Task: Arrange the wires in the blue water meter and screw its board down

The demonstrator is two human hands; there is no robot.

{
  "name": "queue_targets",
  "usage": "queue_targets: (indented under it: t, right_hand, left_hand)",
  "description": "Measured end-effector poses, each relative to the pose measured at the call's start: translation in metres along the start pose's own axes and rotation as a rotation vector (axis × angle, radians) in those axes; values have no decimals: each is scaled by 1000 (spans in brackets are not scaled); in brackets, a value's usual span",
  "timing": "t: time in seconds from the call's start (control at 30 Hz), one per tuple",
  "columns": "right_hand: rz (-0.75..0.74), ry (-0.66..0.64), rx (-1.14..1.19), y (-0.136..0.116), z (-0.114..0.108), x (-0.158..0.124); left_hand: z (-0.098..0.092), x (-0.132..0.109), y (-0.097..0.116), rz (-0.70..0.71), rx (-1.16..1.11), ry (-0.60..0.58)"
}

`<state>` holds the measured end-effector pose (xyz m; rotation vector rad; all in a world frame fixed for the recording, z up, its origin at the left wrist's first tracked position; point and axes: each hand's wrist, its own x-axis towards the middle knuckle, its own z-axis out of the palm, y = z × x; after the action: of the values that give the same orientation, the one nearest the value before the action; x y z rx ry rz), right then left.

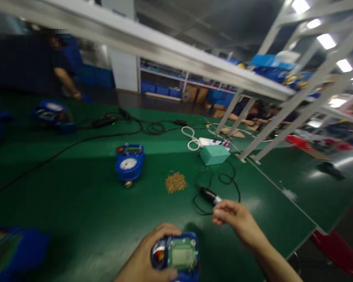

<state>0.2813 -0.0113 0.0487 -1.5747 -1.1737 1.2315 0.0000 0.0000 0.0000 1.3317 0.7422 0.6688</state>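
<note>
My left hand (155, 256) is wrapped around a blue meter (182, 256) with a green circuit board and a pale display, low in the middle. To the right, my right hand (233, 217) has its fingers pinched together; whatever they hold, if anything, is hidden. Right behind those fingertips lies a black electric screwdriver (208, 194) with a silver front end and a cable; whether the hand touches it I cannot tell. A heap of small brass-coloured screws (175, 183) is beyond the hands. Another blue meter (130, 162) with a white dial and brass fitting stands to its left.
A turquoise box (214, 154) sits near a white power strip (206, 141). Black cables (106, 136) cross the green table (91, 203). More blue meters are at the left (54, 113) and front left (20, 250). A shelf frame (270, 103) rises at right. Co-workers are at the far side.
</note>
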Motion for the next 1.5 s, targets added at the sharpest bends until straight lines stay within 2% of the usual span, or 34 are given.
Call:
queue_targets:
  t: [0.07,0.23,0.37,0.47,0.63,0.9,1.2,1.5]
  right_hand:
    - [12,-41,-11,-15,1,10]
    - [5,-188,-44,-40,24,33]
    - [38,-361,-118,-44,52,35]
    - [106,-497,-185,-43,70,37]
    - [242,-639,-279,-40,84,44]
    - [298,-699,-393,-43,86,45]
    - [227,-745,-589,-46,87,44]
    - [230,-748,-519,-45,89,40]
  left_hand:
    - [0,-2,-4,48,12,-67]
    - [0,-4,-5,134,79,-67]
    - [4,-4,-9,116,-13,-77]
    - [5,-4,-12,113,13,-58]
    - [2,-5,-10,105,54,-56]
    - [6,-4,-10,94,25,-38]
    - [5,-5,-8,84,49,-30]
    - [7,-5,-10,85,40,-23]
